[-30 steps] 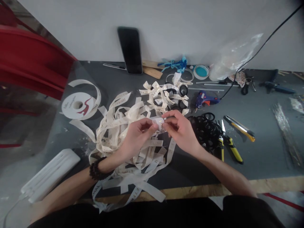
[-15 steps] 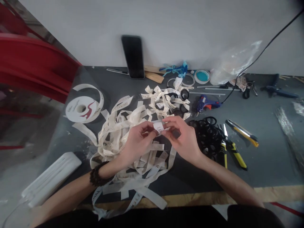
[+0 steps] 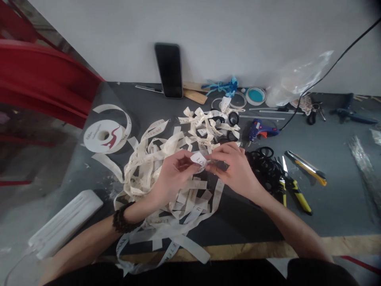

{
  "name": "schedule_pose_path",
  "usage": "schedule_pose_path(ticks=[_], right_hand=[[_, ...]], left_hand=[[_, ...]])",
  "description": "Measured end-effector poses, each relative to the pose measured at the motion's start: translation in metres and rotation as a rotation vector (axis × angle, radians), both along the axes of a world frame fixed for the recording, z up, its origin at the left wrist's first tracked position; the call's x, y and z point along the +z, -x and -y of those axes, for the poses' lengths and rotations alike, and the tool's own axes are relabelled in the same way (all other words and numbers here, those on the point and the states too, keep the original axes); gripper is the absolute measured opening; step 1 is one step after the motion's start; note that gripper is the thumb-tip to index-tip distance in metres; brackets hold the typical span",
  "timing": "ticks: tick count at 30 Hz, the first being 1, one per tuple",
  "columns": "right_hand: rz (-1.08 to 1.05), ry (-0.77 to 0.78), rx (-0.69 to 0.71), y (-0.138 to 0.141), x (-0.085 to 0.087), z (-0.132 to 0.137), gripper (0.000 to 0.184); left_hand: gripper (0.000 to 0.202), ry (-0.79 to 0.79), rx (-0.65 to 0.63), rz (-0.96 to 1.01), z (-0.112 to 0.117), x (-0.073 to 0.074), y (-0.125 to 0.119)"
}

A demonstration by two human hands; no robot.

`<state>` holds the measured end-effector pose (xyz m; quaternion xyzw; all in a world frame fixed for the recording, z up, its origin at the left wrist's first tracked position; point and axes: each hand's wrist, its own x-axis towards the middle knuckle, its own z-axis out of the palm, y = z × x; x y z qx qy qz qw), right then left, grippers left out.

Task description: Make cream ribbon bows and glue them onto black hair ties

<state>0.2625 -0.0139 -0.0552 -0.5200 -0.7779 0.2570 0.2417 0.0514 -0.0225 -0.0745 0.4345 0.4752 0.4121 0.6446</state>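
Note:
Between my two hands is a short piece of white printed ribbon [image 3: 198, 159], with dark letters on its face. My left hand [image 3: 175, 169] pinches its left side between thumb and fingers. From the other side, my right hand [image 3: 230, 165] grips the ribbon's right end with thumb and fingertips, which partly hide it. Below and left of the hands lies a tangled heap of cream printed ribbon [image 3: 143, 171]. Just beyond them sits a pile of ribbon bows [image 3: 205, 125]. Black hair ties [image 3: 264, 167] are heaped beside my right hand.
A ribbon spool [image 3: 102, 136] lies at left, near a white power strip-like case [image 3: 67, 222]. A phone [image 3: 169, 70] leans on the wall. To the right are a blue glue gun [image 3: 262, 129], yellow-handled snips [image 3: 296, 194], a utility knife [image 3: 306, 167] and clear glue sticks [image 3: 263, 116].
The ribbon piece has turned between my fingers, its left end now forming a point and more lettering showing. My right hand has shifted slightly right and tilted.

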Motion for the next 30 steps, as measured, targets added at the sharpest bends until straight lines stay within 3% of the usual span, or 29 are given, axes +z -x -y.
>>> schedule_pose_path(ticks=[8,16,21,30], right_hand=[[-0.012,-0.01,-0.012,0.001,0.002,0.0,0.008],[0.039,-0.052,-0.024,0.004,0.008,0.004,0.007],[0.024,-0.043,-0.032,0.005,0.008,0.004,0.005],[-0.006,0.002,-0.02,0.005,0.006,0.006,0.004]], left_hand=[[0.021,-0.021,-0.014,-0.099,0.0,-0.007,0.004],[0.045,-0.18,-0.166,-0.151,-0.006,0.012,0.007],[0.015,-0.207,-0.021,-0.246,-0.009,0.01,0.012],[0.024,-0.271,0.075,-0.283,-0.011,0.013,0.01]])
